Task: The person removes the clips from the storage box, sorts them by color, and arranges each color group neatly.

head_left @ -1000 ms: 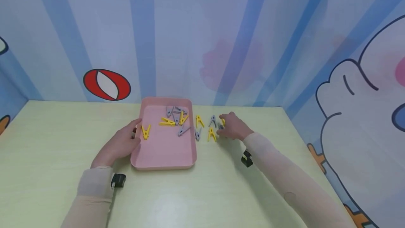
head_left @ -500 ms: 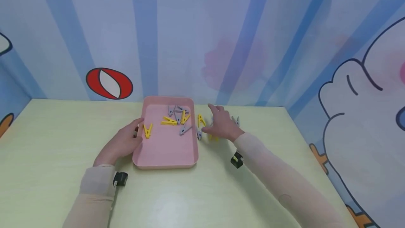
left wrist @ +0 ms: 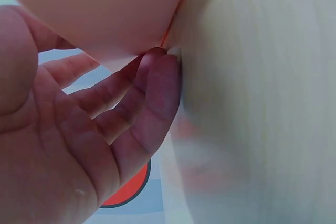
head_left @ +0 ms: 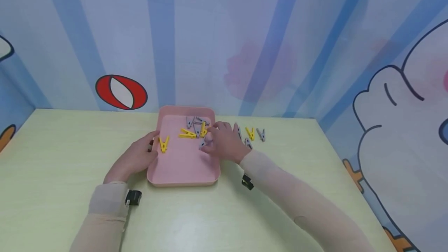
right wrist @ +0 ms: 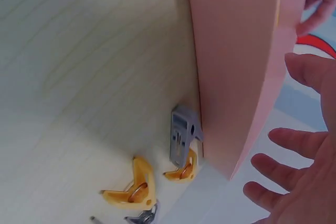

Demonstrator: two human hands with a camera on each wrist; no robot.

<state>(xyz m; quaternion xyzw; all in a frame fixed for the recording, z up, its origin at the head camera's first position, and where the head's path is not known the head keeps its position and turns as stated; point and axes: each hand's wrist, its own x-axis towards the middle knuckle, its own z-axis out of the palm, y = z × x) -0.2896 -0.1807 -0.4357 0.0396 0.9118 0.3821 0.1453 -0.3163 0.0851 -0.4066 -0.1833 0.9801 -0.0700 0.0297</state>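
A pink tray (head_left: 182,166) lies on the table with several yellow and grey clothespins in it. My left hand (head_left: 134,158) holds the tray's left side, its fingers against the outer wall in the left wrist view. Over the tray's right rim is my right hand (head_left: 225,141), fingertips close to a grey clothespin (head_left: 202,144) inside. The right wrist view shows the right fingers (right wrist: 294,142) spread, with nothing seen between them. A yellow clothespin (head_left: 163,144) lies apart near the tray's left wall; another yellow clothespin (head_left: 187,133) lies in the cluster.
Right of the tray, on the light wood table (head_left: 196,221), lie a yellow clothespin (head_left: 250,133), a grey clothespin (head_left: 261,134) and several more, some hidden behind the right hand. A patterned blue curtain (head_left: 196,49) stands behind the table.
My right hand has moved left, from the clothespins on the table to over the tray's right rim. The left hand stays on the tray's left side.
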